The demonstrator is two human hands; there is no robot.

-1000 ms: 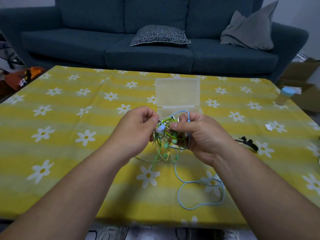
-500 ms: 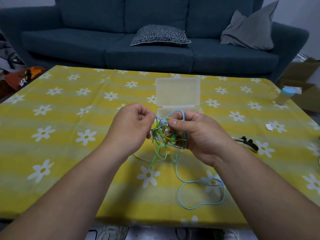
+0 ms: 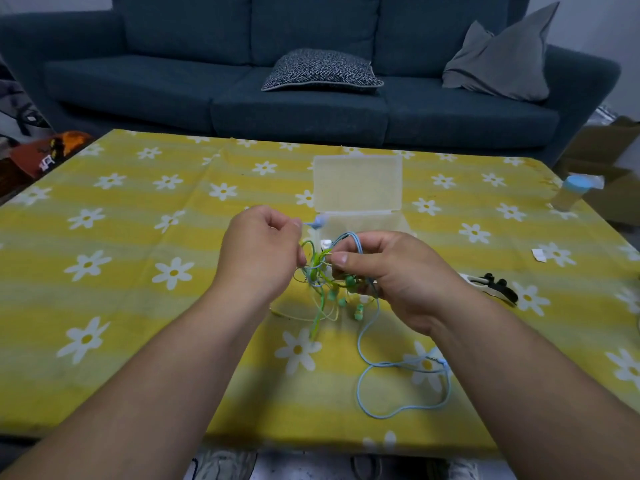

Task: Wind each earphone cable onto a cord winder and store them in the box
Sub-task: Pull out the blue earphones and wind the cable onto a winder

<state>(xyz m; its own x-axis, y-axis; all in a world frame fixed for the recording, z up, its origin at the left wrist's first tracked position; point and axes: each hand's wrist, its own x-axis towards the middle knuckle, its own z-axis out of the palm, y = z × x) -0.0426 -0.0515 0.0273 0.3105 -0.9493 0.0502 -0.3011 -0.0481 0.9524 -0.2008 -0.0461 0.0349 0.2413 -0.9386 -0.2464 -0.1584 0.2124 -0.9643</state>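
Left hand (image 3: 259, 251) pinched a blue earbud (image 3: 318, 222) by its lead, while right hand (image 3: 391, 271) gripped the green-and-blue cable tangle (image 3: 322, 282) above the tablecloth (image 3: 138, 306). Just behind them the clear box (image 3: 358, 188) stood open — inside mostly hidden.

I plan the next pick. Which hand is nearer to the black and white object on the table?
Right. The right hand grips the cable tangle just left of the object; the left hand, pinching a blue earbud, is farther left, beyond the tangle.
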